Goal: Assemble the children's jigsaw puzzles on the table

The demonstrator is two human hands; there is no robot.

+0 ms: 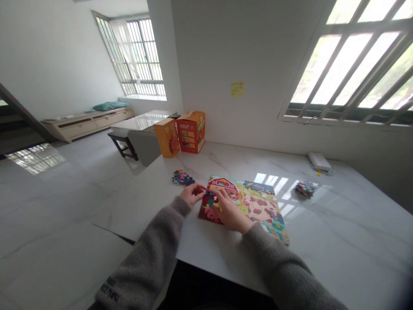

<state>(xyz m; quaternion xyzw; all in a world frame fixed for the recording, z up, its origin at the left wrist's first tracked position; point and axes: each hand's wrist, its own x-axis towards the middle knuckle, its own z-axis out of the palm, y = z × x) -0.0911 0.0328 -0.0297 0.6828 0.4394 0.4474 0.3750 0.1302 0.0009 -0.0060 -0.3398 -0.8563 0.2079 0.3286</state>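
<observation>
A colourful jigsaw puzzle [258, 204] with a red barn and a brown-spotted animal lies flat on the white marble-look table. At its left edge is my left hand [192, 193], fingers bent and drawn together against the border; whatever is in them is too small to make out. My right hand [229, 210] rests over the left part of the puzzle, fingertips pressed down near the barn. It hides some of the picture beneath. Just beyond my left hand sits a small heap of loose puzzle pieces [182, 177].
Another pile of puzzle pieces [304, 189] lies to the right. Two orange boxes, a smaller box [167, 137] and a larger box [191, 132], stand at the back left corner. A white device [319, 162] with a cable is by the wall. The table's front edge [219, 272] is close to me.
</observation>
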